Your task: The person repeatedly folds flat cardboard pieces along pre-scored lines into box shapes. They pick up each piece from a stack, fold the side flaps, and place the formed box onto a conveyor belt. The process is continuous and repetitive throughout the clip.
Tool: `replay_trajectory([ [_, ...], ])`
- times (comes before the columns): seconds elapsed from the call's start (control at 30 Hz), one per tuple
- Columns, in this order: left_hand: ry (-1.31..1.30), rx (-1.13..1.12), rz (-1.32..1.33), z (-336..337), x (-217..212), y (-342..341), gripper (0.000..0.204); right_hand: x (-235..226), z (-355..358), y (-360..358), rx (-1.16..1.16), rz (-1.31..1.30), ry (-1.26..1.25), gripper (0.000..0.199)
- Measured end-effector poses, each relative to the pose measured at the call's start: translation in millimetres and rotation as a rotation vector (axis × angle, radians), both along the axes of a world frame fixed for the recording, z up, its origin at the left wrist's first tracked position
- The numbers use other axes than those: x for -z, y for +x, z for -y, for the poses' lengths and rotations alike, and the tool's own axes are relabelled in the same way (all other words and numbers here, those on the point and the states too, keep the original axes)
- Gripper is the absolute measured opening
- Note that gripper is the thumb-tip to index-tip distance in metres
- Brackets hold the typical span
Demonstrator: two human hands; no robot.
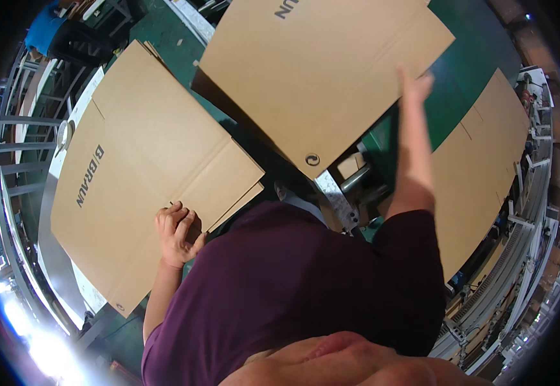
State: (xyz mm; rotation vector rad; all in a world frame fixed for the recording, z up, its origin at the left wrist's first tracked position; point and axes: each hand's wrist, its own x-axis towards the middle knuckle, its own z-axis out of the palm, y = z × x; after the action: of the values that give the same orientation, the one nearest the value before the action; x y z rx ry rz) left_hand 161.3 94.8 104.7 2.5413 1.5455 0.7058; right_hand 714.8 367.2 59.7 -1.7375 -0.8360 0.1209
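Overhead, right hand [415,87] meets flat matte cardboard sheet [322,71].

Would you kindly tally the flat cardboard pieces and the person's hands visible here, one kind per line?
Flattened brown cardboard boxes: 3, the left sheet, the top sheet, the right sheet
Bare hands: 2, the left hand, the right hand
Total: 5

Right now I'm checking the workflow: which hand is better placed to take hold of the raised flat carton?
Right. The right hand reaches up against the raised flat carton, while the left hand is curled on the lower stack's edge.
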Motion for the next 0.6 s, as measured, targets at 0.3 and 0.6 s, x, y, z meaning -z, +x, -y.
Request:
replay_trajectory([
  [0.3, -0.024, 0.005, -0.011, -3, -1, -1, 0.049, 202, 24, -202, -0.472, -1.183, -0.335, 0.027],
  [0.6, -0.017, -0.010, 0.024, 5, 5, -8, 0.046, -30, -95, -169, -0.720, -1.318, 0.079, 0.035],
])
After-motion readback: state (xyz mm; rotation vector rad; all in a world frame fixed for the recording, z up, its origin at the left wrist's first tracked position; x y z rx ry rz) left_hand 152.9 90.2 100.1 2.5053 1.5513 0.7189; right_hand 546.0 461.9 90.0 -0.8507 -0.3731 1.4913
